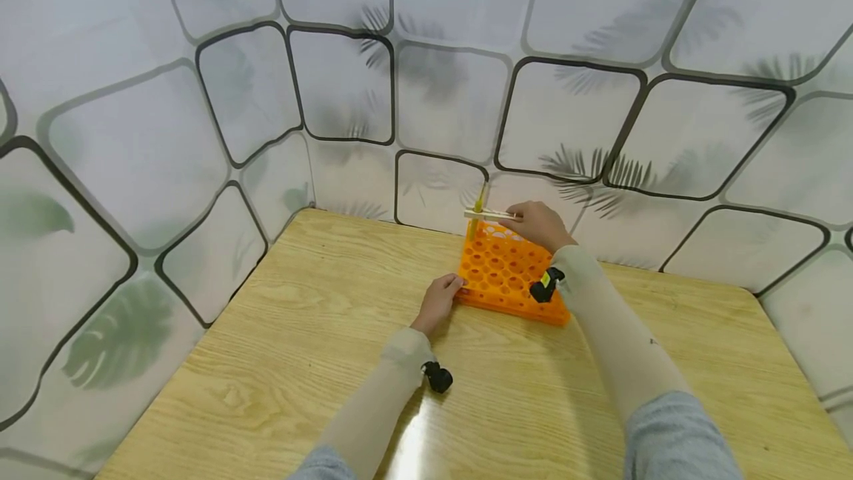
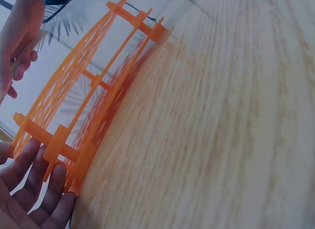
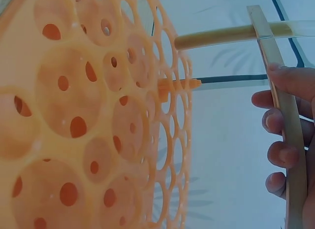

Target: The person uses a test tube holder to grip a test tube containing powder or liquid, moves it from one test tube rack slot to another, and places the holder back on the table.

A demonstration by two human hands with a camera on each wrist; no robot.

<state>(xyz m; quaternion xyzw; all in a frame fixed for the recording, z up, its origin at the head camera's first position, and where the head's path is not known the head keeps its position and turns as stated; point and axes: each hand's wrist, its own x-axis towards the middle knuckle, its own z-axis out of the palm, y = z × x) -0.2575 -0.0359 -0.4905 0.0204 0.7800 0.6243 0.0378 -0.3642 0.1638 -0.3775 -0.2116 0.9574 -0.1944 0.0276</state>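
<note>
1. Your right hand (image 1: 540, 224) grips the wooden clamp (image 3: 287, 111), spacing fingers from the tube (image 3: 216, 39)
2. The tube is at the far left corner of the orange rack (image 1: 504, 269) (hole entry unclear)
3. Your left hand (image 1: 438, 301) grips the rack, likely for steadiness

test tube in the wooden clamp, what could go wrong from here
The test tube could slip or drop, since only the wooden clamp in the right hand appears to hold it. Its lower end might knock the orange rack, which is very close to it. The test tube leans slightly in the head view, so more tilting might spill its yellow contents if it is unstoppered, which I cannot tell.
</note>
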